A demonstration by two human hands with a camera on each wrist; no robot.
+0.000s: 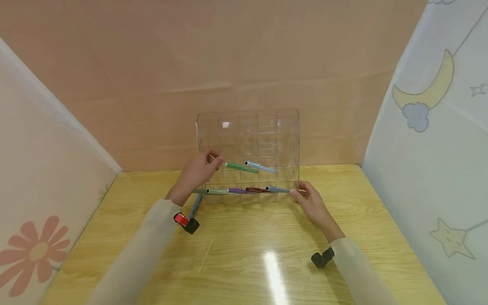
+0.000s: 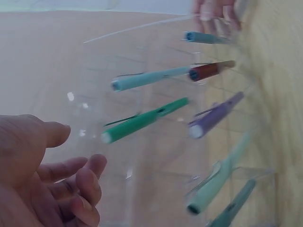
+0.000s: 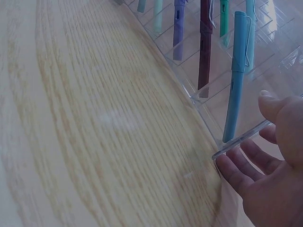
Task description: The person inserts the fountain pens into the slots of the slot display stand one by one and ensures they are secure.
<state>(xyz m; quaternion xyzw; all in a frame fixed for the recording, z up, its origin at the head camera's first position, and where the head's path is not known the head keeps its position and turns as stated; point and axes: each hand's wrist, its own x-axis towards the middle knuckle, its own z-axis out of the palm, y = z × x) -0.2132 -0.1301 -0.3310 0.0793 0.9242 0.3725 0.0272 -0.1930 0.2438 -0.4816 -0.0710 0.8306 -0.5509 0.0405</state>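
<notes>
A clear acrylic pen rack (image 1: 248, 123) stands upright against the back wall, divided into small compartments. Its lowest row in use carries several pens, among them a light green pen (image 1: 217, 191), a purple pen (image 1: 236, 190), a dark red pen (image 2: 204, 72) and a blue pen (image 3: 236, 80). One row higher sit a green pen (image 1: 241, 167) and a light blue pen (image 1: 261, 167). My left hand (image 1: 202, 169), fingers loosely bent and holding nothing, is just left of the green pen. My right hand (image 1: 310, 203) grips the rack's lower right side edge, thumb in front.
Another blue pen (image 1: 196, 206) lies on the wooden table (image 1: 244, 241) by the rack's lower left corner, partly behind my left wrist. An orange-brown backdrop (image 1: 190, 51) rises behind the rack, and printed white panels (image 1: 431, 169) border both sides.
</notes>
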